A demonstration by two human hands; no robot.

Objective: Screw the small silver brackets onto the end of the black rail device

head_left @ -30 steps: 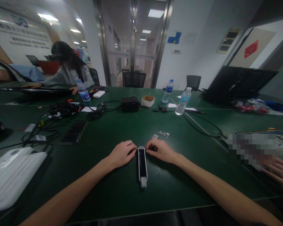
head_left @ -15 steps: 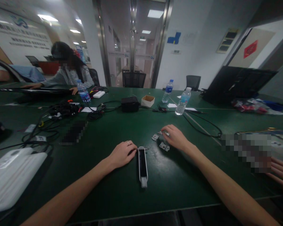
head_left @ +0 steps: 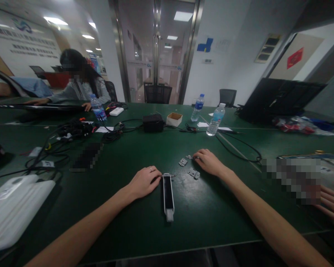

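Note:
My left hand [head_left: 146,181] has its thumb and fingers closed on one end of a thin metal rod [head_left: 169,175], perhaps a bolt, that crosses the far end of a long narrow metal frame [head_left: 164,196]. The frame lies on the green table with a dark inside and a grey block [head_left: 169,215] at its near end. Over to the right, the fingertips of my right hand [head_left: 208,161] are drawn together on the table beside some small metal rings [head_left: 189,157]; what they pinch is hidden. Two small metal plates with holes, one farther [head_left: 183,162] and one nearer [head_left: 194,174], lie to its left.
Two water bottles [head_left: 216,120] [head_left: 197,108], an open small box [head_left: 174,119] and a black box [head_left: 153,123] stand beyond my hands. Cables and a phone-like slab [head_left: 87,157] lie left. Another person's hand [head_left: 332,204] rests at the right edge.
My right hand has shifted slightly right and its fingers have closed over the rings at its fingertips, uncovering the nearer plate. My left hand and the frame stay put.

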